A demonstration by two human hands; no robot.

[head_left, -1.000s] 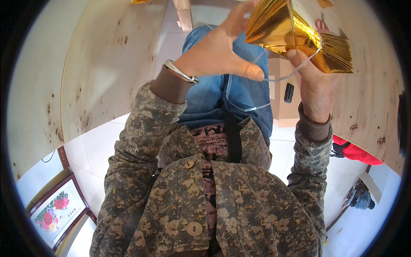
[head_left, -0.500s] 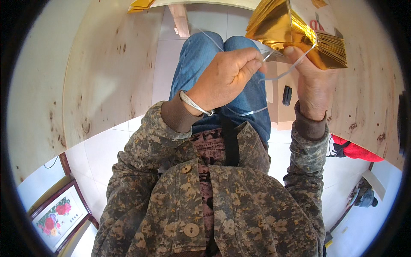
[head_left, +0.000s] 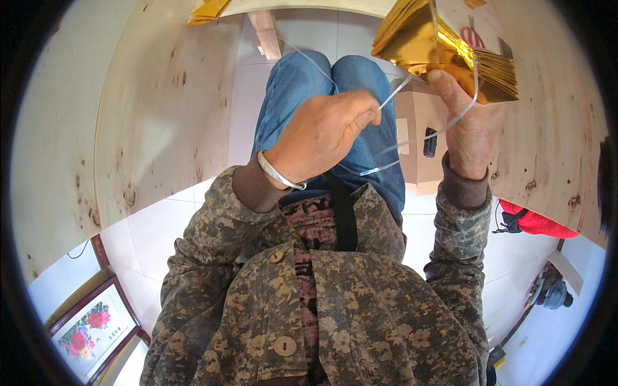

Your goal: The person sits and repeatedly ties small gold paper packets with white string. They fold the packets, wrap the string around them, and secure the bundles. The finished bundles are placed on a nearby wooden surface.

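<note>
A fanned bundle of folded gold foil paper [head_left: 421, 45] is at the upper right, spreading out on both sides of its tied middle. My right hand [head_left: 471, 125] grips it from below, thumb pressed on its near edge. A thin whitish ribbon [head_left: 394, 95] runs from the bundle to my left hand [head_left: 325, 132], whose closed fingers pinch it, and the stretch between is taut. Another length of ribbon loops loosely from the bundle's right part past my right thumb and down over my lap. The ribbon's far side behind the bundle is hidden.
Pale wooden boards [head_left: 58, 148] lie on both sides of my knees [head_left: 309, 83]. Red-handled scissors [head_left: 472, 37] lie behind the bundle. More gold paper [head_left: 209, 10] sits at the upper left. Below stand a cardboard box [head_left: 421, 170] with a small black object [head_left: 430, 141], and a red bundle [head_left: 537, 220].
My left hand has drawn down and to the left, and more taut ribbon shows between it and the bundle. The loose loop has opened wider. My right hand stays nearly in place.
</note>
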